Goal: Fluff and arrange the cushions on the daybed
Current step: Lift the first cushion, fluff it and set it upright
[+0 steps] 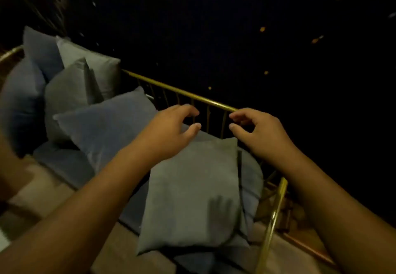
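A grey cushion (192,196) lies flat at the near right end of the daybed, on top of a bluish cushion (251,179) that shows at its right edge. Both my hands hover just above its far edge with fingers curled and apart, holding nothing: my left hand (171,127) over the far left corner, my right hand (257,132) over the far right corner. A blue cushion (107,123) lies tilted to the left. Further left, several grey and blue cushions (70,85) stand piled against the daybed's end.
The daybed's gold metal rail (182,92) runs along the far side, and a gold post (272,224) stands at the near right. Beyond the rail everything is dark with scattered small lights. A beige mattress edge (53,188) shows at the near left.
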`<state>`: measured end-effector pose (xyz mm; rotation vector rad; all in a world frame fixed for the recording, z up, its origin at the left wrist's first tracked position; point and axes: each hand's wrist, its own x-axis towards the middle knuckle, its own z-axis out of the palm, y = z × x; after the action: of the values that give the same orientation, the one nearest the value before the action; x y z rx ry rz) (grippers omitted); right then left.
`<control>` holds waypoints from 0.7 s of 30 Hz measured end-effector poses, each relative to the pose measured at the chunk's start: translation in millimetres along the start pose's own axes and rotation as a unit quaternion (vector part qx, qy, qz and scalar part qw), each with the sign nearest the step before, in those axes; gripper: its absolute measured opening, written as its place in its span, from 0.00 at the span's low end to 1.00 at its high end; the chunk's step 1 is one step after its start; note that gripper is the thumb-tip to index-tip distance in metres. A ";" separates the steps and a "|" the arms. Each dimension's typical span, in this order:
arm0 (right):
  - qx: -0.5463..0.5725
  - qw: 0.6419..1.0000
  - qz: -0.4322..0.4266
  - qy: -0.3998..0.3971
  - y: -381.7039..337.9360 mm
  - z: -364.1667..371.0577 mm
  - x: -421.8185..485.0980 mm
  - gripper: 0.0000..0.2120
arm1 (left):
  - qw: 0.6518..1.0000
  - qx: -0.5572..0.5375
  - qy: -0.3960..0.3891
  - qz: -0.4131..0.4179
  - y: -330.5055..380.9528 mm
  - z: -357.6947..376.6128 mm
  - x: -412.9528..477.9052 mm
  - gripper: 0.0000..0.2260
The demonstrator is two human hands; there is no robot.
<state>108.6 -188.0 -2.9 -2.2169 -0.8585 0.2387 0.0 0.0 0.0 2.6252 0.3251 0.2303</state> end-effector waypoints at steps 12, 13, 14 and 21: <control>0.060 0.956 0.273 -0.092 98.6 173.4 35.4 0.16 | 0.970 -0.114 -0.172 -0.130 -175.1 120.3 27.5 0.17; 0.050 0.948 0.295 -0.105 111.8 185.0 36.3 0.17 | 0.966 -0.109 -0.188 -0.141 -185.4 133.6 27.7 0.18; 0.040 0.941 0.316 -0.117 124.1 194.6 37.3 0.18 | 0.960 -0.110 -0.202 -0.161 -194.5 146.7 27.2 0.19; 0.016 0.895 0.426 -0.132 201.6 242.1 34.8 0.29 | 0.930 -0.018 -0.251 -0.268 -242.6 230.0 18.0 0.29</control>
<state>139.3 -129.2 -312.9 -2.4308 0.0590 0.9716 22.0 110.8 -315.2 2.3356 0.8149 -0.5990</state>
